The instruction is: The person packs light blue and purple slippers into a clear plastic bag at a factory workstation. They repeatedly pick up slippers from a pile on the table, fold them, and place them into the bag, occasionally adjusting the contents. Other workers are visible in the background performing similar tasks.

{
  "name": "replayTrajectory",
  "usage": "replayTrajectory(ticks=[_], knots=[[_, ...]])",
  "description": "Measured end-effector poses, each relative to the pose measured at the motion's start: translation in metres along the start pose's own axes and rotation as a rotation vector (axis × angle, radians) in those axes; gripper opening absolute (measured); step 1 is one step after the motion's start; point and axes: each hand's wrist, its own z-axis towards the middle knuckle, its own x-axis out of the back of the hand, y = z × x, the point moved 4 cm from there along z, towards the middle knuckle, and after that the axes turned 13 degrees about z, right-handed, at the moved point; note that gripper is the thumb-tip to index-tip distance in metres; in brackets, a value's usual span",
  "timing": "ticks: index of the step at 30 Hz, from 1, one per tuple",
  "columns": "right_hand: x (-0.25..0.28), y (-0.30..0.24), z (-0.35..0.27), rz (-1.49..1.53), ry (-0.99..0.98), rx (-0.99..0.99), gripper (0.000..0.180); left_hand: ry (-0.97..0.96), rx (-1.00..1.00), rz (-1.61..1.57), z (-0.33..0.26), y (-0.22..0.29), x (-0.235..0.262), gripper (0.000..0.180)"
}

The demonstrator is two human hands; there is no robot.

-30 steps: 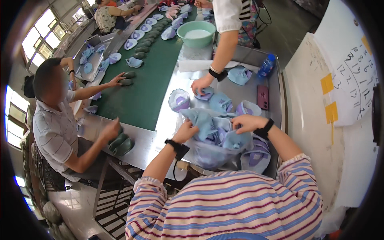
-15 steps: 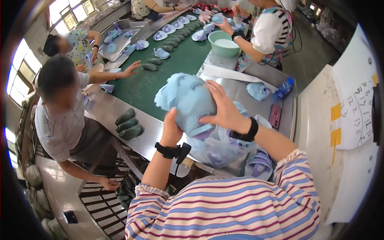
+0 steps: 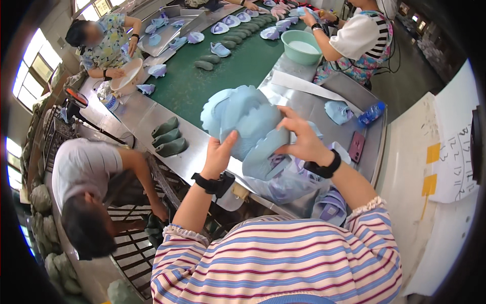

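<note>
Above the metal table's near edge, I hold a bunch of light-blue shoe uppers (image 3: pixel 243 116) with scalloped edges in both hands. My left hand (image 3: pixel 218 156) grips their near left side, thumb pointing up. On the right side, my right hand (image 3: pixel 306 143) pinches one upper (image 3: pixel 264 156) that is splayed away from the others, showing a bit of purple inside. Just beneath lies a clear plastic bag (image 3: pixel 288 186) with more blue and purple uppers. Beside it, at the table's near edge, are purple-lined uppers (image 3: pixel 330 206).
A green conveyor belt (image 3: pixel 187 96) carries dark shoe lasts (image 3: pixel 205 63) and uppers. Three lasts (image 3: pixel 169 137) lie left on the metal edge. A bottle (image 3: pixel 372 114), phone (image 3: pixel 357 147) and basin (image 3: pixel 301 49) stand right. A co-worker (image 3: pixel 91 172) bends over a rack at left.
One upper is now fanned out from the bunch by my right hand. The co-worker at left has drawn an arm back from the belt and bent down to the rack.
</note>
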Motion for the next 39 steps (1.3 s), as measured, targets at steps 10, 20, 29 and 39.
replayTrajectory(ticks=[10,20,29,39], knots=[[-0.002,0.029,-0.018,0.038,0.065,-0.035,0.027,0.265,0.056,-0.352,0.015,-0.009,0.011,0.043],[0.003,0.025,-0.04,-0.336,-0.164,0.498,0.022,0.295,0.028,-0.538,0.043,-0.017,-0.002,0.043],[0.179,0.078,-0.066,0.375,0.319,-0.585,0.068,0.124,0.028,-0.377,0.04,-0.03,0.017,0.043],[0.08,0.059,-0.017,0.363,-0.281,-0.265,0.049,-0.096,0.172,-0.181,0.03,-0.057,-0.035,0.042]])
